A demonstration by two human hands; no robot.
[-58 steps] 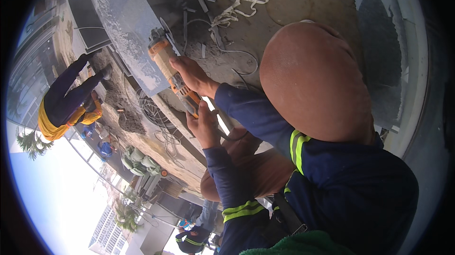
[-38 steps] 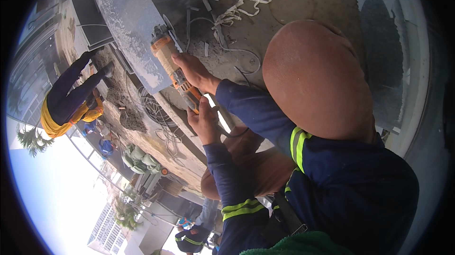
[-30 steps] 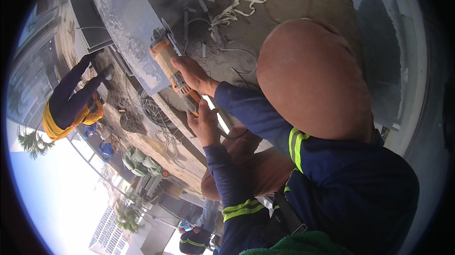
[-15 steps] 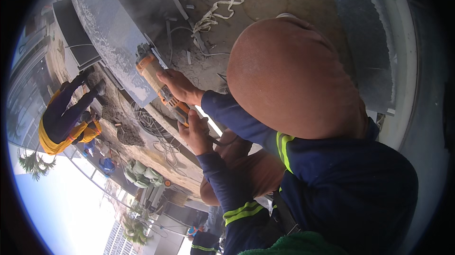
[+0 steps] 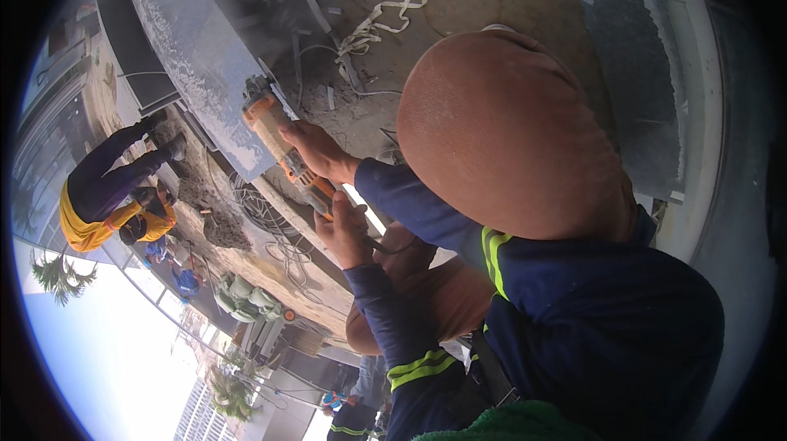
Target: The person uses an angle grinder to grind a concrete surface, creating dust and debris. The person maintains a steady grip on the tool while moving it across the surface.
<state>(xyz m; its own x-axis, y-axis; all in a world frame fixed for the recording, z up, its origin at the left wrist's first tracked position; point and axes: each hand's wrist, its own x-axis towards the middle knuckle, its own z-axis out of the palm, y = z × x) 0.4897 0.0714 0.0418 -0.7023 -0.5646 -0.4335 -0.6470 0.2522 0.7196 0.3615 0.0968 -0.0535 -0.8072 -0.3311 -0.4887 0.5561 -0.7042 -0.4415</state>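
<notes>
Both hands hold an angle grinder (image 5: 273,131) with a tan and orange body. My right hand (image 5: 318,152) grips the middle of its body. Behind it, my left hand (image 5: 346,232) is closed around the dark rear end, where a cord trails off. The grinder's head lies at the edge of a long grey panel (image 5: 184,39), which is streaked with pale dust. The disc itself cannot be made out. My bent right knee (image 5: 508,138), in brown trousers, stands beside my right forearm.
Offcut strips (image 5: 318,13) and a tangled white strap (image 5: 384,19) lie on the dusty ground beyond the grinder. Coiled cable (image 5: 266,215) rests to the left. A co-worker in a yellow and dark top (image 5: 90,203) bends down farther left, near green sacks (image 5: 244,297).
The whole view has shifted slightly right. Both hands keep their hold on the grinder, its head still at the panel edge. The co-worker in yellow has changed posture, their head now showing.
</notes>
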